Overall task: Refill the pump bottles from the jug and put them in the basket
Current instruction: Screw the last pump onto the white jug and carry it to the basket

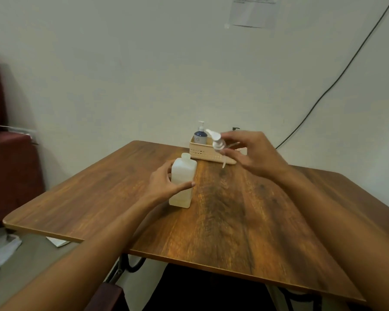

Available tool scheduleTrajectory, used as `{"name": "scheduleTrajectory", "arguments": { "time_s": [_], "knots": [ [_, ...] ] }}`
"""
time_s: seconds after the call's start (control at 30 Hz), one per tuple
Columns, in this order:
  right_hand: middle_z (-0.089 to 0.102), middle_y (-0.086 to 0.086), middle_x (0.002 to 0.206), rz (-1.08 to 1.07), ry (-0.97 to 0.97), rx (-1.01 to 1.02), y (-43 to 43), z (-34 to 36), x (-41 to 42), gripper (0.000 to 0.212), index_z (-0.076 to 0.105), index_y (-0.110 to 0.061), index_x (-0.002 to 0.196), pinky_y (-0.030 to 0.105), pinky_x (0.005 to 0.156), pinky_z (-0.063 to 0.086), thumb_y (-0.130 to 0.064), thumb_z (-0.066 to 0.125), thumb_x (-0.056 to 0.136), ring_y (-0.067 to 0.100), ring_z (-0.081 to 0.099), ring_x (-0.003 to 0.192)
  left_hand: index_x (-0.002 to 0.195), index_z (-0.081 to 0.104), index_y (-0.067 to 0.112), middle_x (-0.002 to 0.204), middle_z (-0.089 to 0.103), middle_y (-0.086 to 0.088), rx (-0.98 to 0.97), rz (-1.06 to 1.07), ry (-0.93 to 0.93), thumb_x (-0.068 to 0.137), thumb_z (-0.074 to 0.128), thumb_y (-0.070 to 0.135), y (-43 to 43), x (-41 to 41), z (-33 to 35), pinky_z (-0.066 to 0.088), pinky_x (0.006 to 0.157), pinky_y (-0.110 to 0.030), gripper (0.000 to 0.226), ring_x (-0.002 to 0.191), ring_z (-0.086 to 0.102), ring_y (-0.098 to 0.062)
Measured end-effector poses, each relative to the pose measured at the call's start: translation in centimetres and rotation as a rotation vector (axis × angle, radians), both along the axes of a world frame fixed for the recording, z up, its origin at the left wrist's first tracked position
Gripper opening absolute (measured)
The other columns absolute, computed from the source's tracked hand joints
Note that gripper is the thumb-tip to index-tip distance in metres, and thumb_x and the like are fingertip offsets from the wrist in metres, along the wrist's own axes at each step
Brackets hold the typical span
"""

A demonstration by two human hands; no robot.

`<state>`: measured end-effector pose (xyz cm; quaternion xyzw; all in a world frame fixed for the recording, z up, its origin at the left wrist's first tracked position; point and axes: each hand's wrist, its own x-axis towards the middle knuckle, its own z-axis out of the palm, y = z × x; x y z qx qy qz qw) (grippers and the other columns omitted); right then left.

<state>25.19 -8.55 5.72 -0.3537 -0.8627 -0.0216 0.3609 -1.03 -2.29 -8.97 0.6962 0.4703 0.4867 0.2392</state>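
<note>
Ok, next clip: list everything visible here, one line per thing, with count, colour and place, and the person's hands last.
Rectangular translucent white plastic bottle: one, uncapped, upright mid-table.
White pump head with dip tube: one, held above the table, off the bottle.
Beige perforated plastic basket: one, far table edge by the wall.
Blue pump bottle with white pump: one, standing in the basket.
Black pump top: one, just showing behind the right hand; its bottle is hidden.
Brown wooden table: one, centre.
Dark red chair: one, left.
Black cable: one, on the right wall.
Paper sheet: one, taped high on the wall.
Left hand: grip around the bottle.
Right hand: grip on the pump head.
</note>
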Motion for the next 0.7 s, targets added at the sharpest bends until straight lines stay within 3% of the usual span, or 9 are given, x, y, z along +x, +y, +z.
{"name": "scheduleTrajectory", "arguments": {
  "time_s": [0.1, 0.23, 0.4, 0.7],
  "knots": [
    [0.077, -0.005, 0.118, -0.027, 0.136, 0.011, -0.5, 2.8, 0.6, 0.040, 0.071, -0.016, 0.134, 0.028, 0.096, 0.061, -0.019, 0.078, 0.095, 0.003, 0.074, 0.107, 0.146, 0.047, 0.034, 0.140, 0.060, 0.007, 0.030, 0.002, 0.003, 0.059, 0.085, 0.072, -0.4, 0.9, 0.5, 0.048, 0.081, -0.017, 0.102, 0.117, 0.056, -0.007],
    [0.077, 0.003, 0.121, -0.018, 0.290, 0.003, -1.1, 5.5, 1.2, 0.040, 0.070, -0.010, 0.136, 0.038, 0.096, 0.063, -0.017, 0.077, 0.097, 0.013, 0.075, 0.111, 0.147, 0.049, 0.029, 0.139, 0.063, 0.006, 0.075, -0.012, 0.012, 0.060, 0.087, 0.067, -0.7, 2.6, 1.4, 0.059, 0.091, -0.034, 0.102, 0.117, 0.062, -0.011],
    [0.077, 0.009, 0.120, -0.008, 0.389, 0.041, -2.1, 7.7, 1.5, 0.039, 0.068, -0.007, 0.137, 0.037, 0.093, 0.064, -0.014, 0.074, 0.099, 0.019, 0.076, 0.108, 0.146, 0.051, 0.028, 0.136, 0.063, 0.006, 0.109, -0.053, 0.039, 0.059, 0.084, 0.070, -1.7, 4.9, 2.5, 0.058, 0.088, -0.030, 0.103, 0.113, 0.064, -0.011],
    [0.077, 0.012, 0.118, 0.026, 0.422, 0.009, -2.9, 8.8, 2.2, 0.040, 0.067, -0.005, 0.138, 0.037, 0.090, 0.064, -0.016, 0.073, 0.101, 0.020, 0.077, 0.107, 0.146, 0.051, 0.026, 0.138, 0.063, 0.003, 0.097, -0.065, 0.063, 0.066, 0.088, 0.058, -2.4, 6.9, 2.8, 0.058, 0.095, -0.043, 0.094, 0.118, 0.062, -0.016]
  ]
}}
